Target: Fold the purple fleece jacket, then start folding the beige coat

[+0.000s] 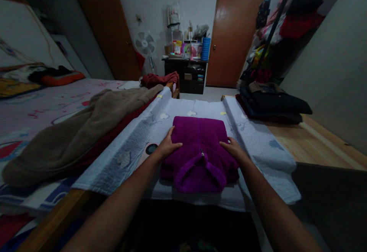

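A folded purple fleece jacket (200, 141) with a zip down its middle lies on a pale blue quilted blanket (137, 145) in front of me. My left hand (168, 146) grips the jacket's left edge, thumb on top and fingers curled under it. At the right edge my right hand (234, 149) holds the fleece the same way. Both forearms reach in from the bottom of the view.
A brown garment (77, 130) lies over a red one on the bed at left. A stack of dark folded clothes (272, 105) sits on a wooden surface (309, 141) at right. Beyond are a dark cabinet (186, 74), a fan (145, 44) and a wooden door (233, 30).
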### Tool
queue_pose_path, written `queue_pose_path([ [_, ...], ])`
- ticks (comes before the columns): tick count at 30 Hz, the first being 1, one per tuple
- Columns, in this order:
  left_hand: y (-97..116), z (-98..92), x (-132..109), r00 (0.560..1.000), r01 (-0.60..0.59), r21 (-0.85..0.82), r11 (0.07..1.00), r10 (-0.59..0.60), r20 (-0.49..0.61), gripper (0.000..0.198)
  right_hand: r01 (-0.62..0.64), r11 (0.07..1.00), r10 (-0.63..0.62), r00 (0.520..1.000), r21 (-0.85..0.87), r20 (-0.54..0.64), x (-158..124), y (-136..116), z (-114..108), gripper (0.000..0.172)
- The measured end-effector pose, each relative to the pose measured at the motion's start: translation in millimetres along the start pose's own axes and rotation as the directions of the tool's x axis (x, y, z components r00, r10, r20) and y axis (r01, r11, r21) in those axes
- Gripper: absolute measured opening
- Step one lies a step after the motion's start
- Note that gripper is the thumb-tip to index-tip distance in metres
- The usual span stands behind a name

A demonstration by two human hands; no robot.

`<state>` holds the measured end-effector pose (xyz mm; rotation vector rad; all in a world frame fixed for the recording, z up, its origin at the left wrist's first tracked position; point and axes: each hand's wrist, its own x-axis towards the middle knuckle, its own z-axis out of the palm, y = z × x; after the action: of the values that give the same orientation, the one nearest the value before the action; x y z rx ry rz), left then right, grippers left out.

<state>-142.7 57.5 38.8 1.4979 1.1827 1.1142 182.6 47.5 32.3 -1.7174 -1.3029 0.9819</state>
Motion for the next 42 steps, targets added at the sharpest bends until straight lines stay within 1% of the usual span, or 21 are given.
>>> queue_pose_path([
  [2, 4.9, 0.6, -0.5, 0.997, -0.075, 0.044, 0.996, 0.075, -0.002, 0.097, 0.068, 0.996, -0.067, 0.998, 0.057, -0.009, -2.6, -3.6, -3.3, 0.042],
  [4, 11.5, 0.1, -1.8, 0.994, -0.109, 0.058, 0.992, 0.109, 0.000, 0.090, 0.107, 0.987, -0.107, 0.994, 0.118, -0.007, -4.5, -5.9, -6.4, 0.047],
  [7, 13.8, -3.8, -2.2, 0.993, -0.117, 0.068, 0.991, 0.116, 0.018, 0.082, 0.130, 0.970, -0.138, 0.990, 0.204, 0.027, -4.6, -4.3, -7.8, 0.054],
  [9, 8.8, -7.8, -0.9, 0.996, -0.085, 0.095, 0.992, 0.082, 0.044, 0.080, 0.139, 0.976, -0.148, 0.988, 0.170, 0.042, -3.5, -0.7, -6.3, 0.053],
  [10, 6.0, -9.7, 0.2, 0.997, -0.048, 0.134, 0.990, 0.040, 0.059, 0.080, 0.140, 0.985, -0.145, 0.989, 0.102, 0.037, -3.1, 0.8, -5.2, 0.051],
  [12, 4.1, -11.0, 2.7, 0.995, 0.060, 0.290, 0.955, -0.079, 0.055, 0.079, 0.137, 0.982, -0.139, 0.990, -0.128, -0.007, -3.5, 1.0, -2.4, 0.047],
  [13, 6.5, -9.8, 4.0, 0.991, 0.110, 0.405, 0.908, -0.131, 0.023, 0.077, 0.136, 0.953, -0.154, 0.987, -0.270, -0.047, -4.5, -1.1, -0.7, 0.047],
  [14, 11.5, -6.8, 5.4, 0.988, 0.144, 0.524, 0.840, -0.156, -0.022, 0.074, 0.138, 0.903, -0.188, 0.978, -0.407, -0.085, -6.1, -5.0, 1.5, 0.048],
  [15, 19.0, -1.9, 7.0, 0.987, 0.158, 0.633, 0.758, -0.149, -0.068, 0.071, 0.150, 0.840, -0.241, 0.964, -0.522, -0.111, -8.2, -10.5, 4.6, 0.050],
  [16, 28.1, 4.9, 8.7, 0.990, 0.139, 0.722, 0.677, -0.107, -0.091, 0.067, 0.178, 0.775, -0.308, 0.944, -0.606, -0.117, -10.8, -17.3, 8.8, 0.052],
  [17, 37.8, 13.4, 10.6, 0.995, 0.095, 0.776, 0.624, -0.059, -0.075, 0.064, 0.220, 0.715, -0.379, 0.920, -0.664, -0.103, -13.7, -24.7, 14.4, 0.054],
  [19, 54.4, 33.8, 14.4, 0.999, -0.037, 0.817, 0.575, 0.019, 0.033, 0.056, 0.342, 0.630, -0.506, 0.862, -0.697, -0.034, -19.6, -38.8, 29.4, 0.055],
  [21, 60.0, 54.9, 17.2, 0.989, -0.141, 0.819, 0.556, 0.053, 0.135, 0.054, 0.438, 0.570, -0.575, 0.817, -0.695, 0.043, -25.1, -46.8, 47.6, 0.056],
  [23, 51.4, 72.0, 17.5, 0.978, -0.198, 0.815, 0.544, 0.050, 0.204, 0.053, 0.479, 0.526, -0.572, 0.811, -0.703, 0.124, -30.0, -46.0, 64.2, 0.055],
  [25, 33.2, 82.5, 15.4, 0.971, -0.216, 0.827, 0.520, 0.022, 0.240, 0.054, 0.487, 0.491, -0.535, 0.823, -0.722, 0.191, -34.5, -38.3, 74.9, 0.054],
  [27, 14.3, 86.3, 12.1, 0.966, -0.240, 0.842, 0.484, 0.035, 0.255, 0.059, 0.478, 0.465, -0.501, 0.836, -0.746, 0.223, -38.8, -28.6, 78.3, 0.053],
  [29, 2.8, 85.4, 9.5, 0.965, -0.249, 0.850, 0.465, 0.040, 0.261, 0.063, 0.461, 0.449, -0.485, 0.845, -0.765, 0.225, -42.8, -21.2, 76.6, 0.054],
  [31, 0.7, 82.6, 8.6, 0.962, -0.247, 0.848, 0.468, 0.014, 0.273, 0.067, 0.447, 0.442, -0.478, 0.851, -0.777, 0.218, -46.0, -17.6, 72.9, 0.055],
  [36, 12.1, 76.8, 10.5, 0.945, -0.242, 0.822, 0.515, -0.068, 0.320, 0.081, 0.445, 0.440, -0.460, 0.858, -0.780, 0.230, -53.7, -14.8, 65.3, 0.059],
  [39, 13.7, 74.7, 11.5, 0.935, -0.251, 0.808, 0.533, -0.083, 0.345, 0.085, 0.446, 0.443, -0.448, 0.861, -0.778, 0.239, -60.4, -8.9, 59.4, 0.061],
  [42, 12.6, 73.4, 11.6, 0.926, -0.268, 0.803, 0.531, -0.088, 0.367, 0.089, 0.440, 0.456, -0.437, 0.868, -0.774, 0.235, -68.6, 1.5, 50.9, 0.063],
])
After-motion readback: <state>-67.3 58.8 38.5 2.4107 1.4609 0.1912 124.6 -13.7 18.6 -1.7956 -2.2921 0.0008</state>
